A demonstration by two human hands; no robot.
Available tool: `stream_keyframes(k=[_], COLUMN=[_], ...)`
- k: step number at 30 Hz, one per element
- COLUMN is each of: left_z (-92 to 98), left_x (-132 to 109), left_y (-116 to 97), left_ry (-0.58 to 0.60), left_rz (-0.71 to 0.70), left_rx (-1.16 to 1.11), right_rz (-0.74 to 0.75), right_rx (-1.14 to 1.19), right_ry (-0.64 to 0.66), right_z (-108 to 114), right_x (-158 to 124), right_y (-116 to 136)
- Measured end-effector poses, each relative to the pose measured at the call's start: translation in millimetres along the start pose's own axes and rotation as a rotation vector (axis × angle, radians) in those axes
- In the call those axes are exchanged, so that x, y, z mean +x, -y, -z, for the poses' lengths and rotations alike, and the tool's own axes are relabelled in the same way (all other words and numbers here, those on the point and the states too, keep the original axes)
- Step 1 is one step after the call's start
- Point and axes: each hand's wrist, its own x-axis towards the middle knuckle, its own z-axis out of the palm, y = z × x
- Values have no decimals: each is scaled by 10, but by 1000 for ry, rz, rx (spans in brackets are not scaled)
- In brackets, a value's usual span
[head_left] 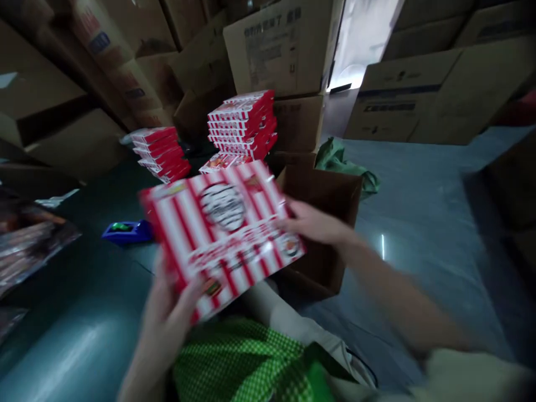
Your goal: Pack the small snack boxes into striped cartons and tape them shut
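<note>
A flat red-and-white striped box [247, 223] with printed lettering and a round picture is held up in front of me, tilted. My left hand [171, 307] grips its lower left corner, thumb across the front. At the right edge, my right hand [310, 221] closes on the box, somewhat blurred. Behind it rises a tall stack of similar striped boxes [243, 125], with a shorter stack [161, 153] to the left. An open brown carton [349, 223] stands on the floor just past my right hand; what lies inside is mostly hidden.
Large cardboard cartons [280, 50] are piled along the back, with more cartons [406, 95] at the right. A blue tape dispenser [128, 231] lies on the floor at left, near plastic-wrapped goods [33, 245]. Green crumpled cloth [345, 162] hangs by the open carton.
</note>
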Motion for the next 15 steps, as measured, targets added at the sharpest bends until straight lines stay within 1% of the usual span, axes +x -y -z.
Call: stream_keyframes(k=[1, 2, 3, 4, 5, 6, 7, 8, 9, 10, 11, 13, 15], left_z=[-179, -439, -763, -1128, -1509, -1876, -2208, -2491, -2718, -2891, -3018, -3181, -3290], left_x=[187, 435, 717, 1002, 1262, 1475, 1630, 1726, 1771, 1775, 1755, 1694, 1655], left_y=[-16, 6, 67, 167, 297, 451, 624, 813, 1016, 1230, 1454, 1909, 2340], left_ry=[53, 135, 241, 341, 442, 555, 616, 667, 716, 754, 788, 830, 848], left_rz=[-36, -99, -118, -68, 66, 254, 346, 416, 487, 550, 614, 723, 805], left_rx=[-6, -19, -41, -73, -103, -112, -100, -86, -66, -43, -16, 51, 126], right_rz=[-29, -90, -172, -285, -404, -538, -643, -728, -808, -883, -951, -1074, -1147], right_rx=[-4, 19, 71, 130, 175, 215, 240, 264, 293, 322, 354, 406, 448], right_ry=[-91, -262, -425, -546, -657, -737, -769, -773, -755, -731, -701, -637, -566], right_z=[331, 611, 834, 1000, 1114, 1184, 1223, 1238, 1240, 1235, 1226, 1203, 1168], right_x=[-100, -177, -239, -288, -326, -349, -358, -352, -331, -299, -258, -166, -88], right_y=[-91, -233, -421, -648, -903, -1175, -1455, -1735, -2013, -2285, -2551, -3067, -3559])
